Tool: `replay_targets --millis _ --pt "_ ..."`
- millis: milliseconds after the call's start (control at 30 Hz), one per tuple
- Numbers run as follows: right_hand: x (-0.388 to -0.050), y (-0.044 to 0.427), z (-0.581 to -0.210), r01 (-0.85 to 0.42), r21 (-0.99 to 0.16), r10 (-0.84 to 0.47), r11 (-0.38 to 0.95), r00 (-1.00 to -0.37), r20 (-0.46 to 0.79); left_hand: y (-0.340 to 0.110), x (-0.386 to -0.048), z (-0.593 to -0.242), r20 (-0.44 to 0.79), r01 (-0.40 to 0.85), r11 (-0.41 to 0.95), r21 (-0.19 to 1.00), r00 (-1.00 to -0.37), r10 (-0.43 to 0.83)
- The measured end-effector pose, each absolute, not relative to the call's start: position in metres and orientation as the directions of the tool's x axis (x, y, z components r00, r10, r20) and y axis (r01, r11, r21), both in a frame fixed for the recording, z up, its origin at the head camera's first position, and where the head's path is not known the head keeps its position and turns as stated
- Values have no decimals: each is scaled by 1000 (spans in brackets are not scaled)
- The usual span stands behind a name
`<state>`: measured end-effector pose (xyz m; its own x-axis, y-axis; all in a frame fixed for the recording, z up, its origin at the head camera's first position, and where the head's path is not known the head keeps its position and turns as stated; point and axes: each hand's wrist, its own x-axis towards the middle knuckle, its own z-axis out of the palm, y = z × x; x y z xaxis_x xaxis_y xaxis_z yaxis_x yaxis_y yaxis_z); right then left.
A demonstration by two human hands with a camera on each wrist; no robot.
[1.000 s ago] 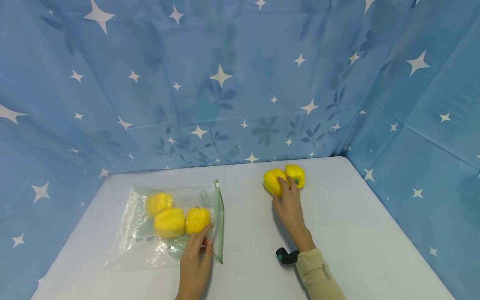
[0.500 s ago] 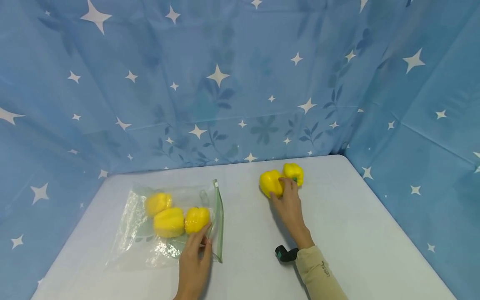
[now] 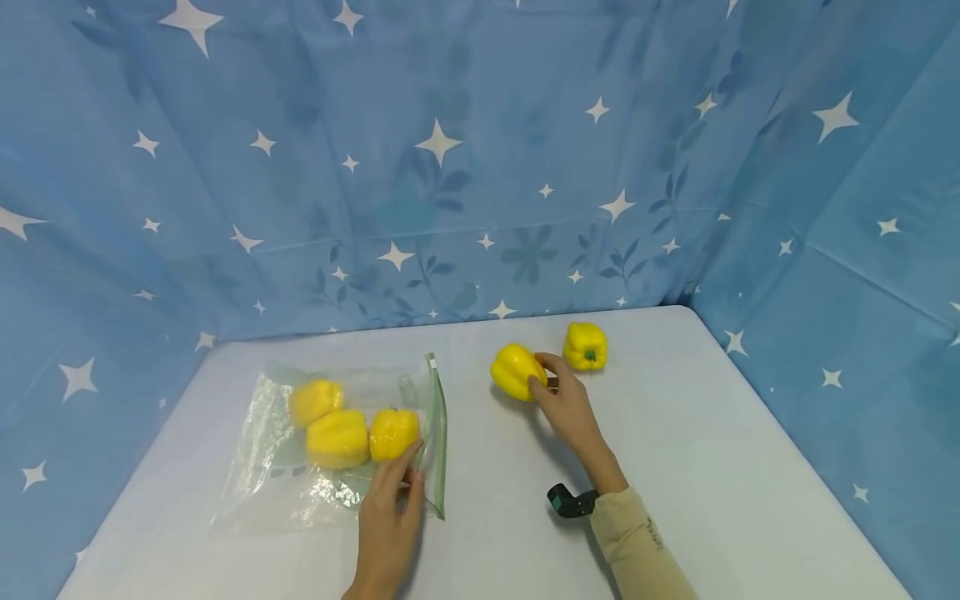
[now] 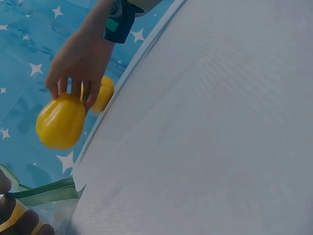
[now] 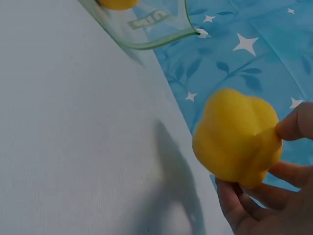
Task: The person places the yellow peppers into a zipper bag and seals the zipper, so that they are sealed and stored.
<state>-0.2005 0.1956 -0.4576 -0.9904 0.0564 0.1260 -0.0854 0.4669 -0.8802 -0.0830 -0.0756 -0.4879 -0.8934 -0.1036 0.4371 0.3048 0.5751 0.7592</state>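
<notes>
My right hand (image 3: 567, 408) pinches a yellow bell pepper (image 3: 516, 372) by its stem end, held a little above the table; the right wrist view shows this pepper (image 5: 237, 137) between thumb and fingers. Another yellow pepper (image 3: 585, 347) rests on the table just behind that hand. On the left lies a clear zip bag (image 3: 262, 492) with three yellow peppers inside. My left hand (image 3: 387, 525) holds the bag near its green-edged opening (image 3: 440, 442), fingertips against the rightmost bagged pepper (image 3: 393, 433). In the left wrist view, its dark fingers (image 4: 24, 223) curl at the bag's edge.
A white table (image 3: 495, 550) lies under everything. Blue curtains (image 3: 480, 167) with white stars stand behind it and at both sides. A black device (image 3: 572, 502) is strapped at my right wrist, beside the beige sleeve (image 3: 637, 542).
My right hand has lifted the pepper away from the other loose one and carried it left, towards the bag. My left hand and the bag have stayed in place.
</notes>
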Motion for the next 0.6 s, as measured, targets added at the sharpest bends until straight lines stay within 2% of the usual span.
replay_targets --millis 167,300,433,600 --pt "-202 194 -455 -92 -903 -41 419 -996 82 -74 -84 -486 419 283 581 763 -901 -111" --pt "-200 191 -453 -116 -923 -184 366 -982 50 -72 -82 -484 395 253 594 763 -911 -120" --pt "-197 182 -452 -165 -932 -365 323 -930 39 -73 -80 -482 397 234 619 749 -908 -137" --pt "-193 170 -451 -217 -919 -479 330 -877 35 -71 -82 -481 397 232 626 744 -908 -136"
